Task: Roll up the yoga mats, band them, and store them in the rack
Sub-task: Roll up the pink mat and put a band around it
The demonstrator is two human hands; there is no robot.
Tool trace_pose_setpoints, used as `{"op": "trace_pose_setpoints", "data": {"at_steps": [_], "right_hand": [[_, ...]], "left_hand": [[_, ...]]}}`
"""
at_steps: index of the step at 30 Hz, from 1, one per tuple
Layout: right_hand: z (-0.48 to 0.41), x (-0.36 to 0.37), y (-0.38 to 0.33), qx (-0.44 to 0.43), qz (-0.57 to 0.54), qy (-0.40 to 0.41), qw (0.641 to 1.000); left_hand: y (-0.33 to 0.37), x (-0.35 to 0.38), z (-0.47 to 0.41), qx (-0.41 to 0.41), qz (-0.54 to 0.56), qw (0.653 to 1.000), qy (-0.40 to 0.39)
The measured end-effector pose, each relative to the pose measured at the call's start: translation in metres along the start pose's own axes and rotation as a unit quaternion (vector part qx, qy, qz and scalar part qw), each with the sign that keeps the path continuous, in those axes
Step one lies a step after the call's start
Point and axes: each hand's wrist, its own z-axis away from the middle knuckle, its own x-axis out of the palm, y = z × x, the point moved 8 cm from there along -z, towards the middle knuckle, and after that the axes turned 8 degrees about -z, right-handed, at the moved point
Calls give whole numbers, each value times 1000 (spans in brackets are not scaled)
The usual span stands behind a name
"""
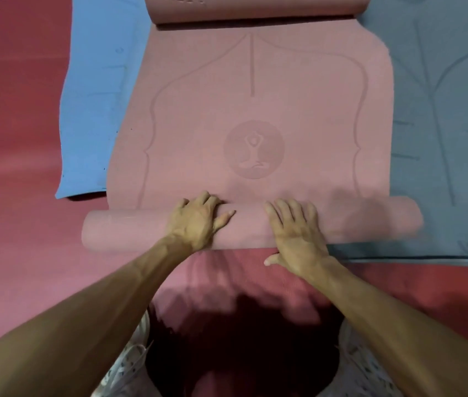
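Pink foam under both palms: the left hand (198, 222) and right hand (295, 233) lay spread and flat on the rolled end (129, 227) of the pink mat (255, 110), on the floor between a blue mat (95, 110) and grey mat (442, 110). Even pressure from both hands would probably have kept the roll tight and square.

- The rolled part of the pink mat (255, 224) lies crosswise, and the left hand (198, 222) and right hand (295, 233) press on its middle; both ends are bare.
- Beyond the roll the flat pink surface is open up to the curled far end (255, 10).
- The blue mat (98, 96) and grey mat (442, 110) flank it (both flat, no barrier).
- The red floor (12, 138) at left is open.
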Motion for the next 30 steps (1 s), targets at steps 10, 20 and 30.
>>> {"op": "trace_pose_setpoints", "data": {"at_steps": [10, 20, 30], "right_hand": [[-45, -22, 15, -10, -42, -77, 996], [-26, -48, 28, 9, -89, -233, 968], [48, -2, 51, 57, -263, -332, 904]], "left_hand": [[17, -14, 34, -62, -4, 993, 105], [42, -27, 56, -41, 29, 994, 102], [96, 1, 61, 24, -48, 996, 68]]}}
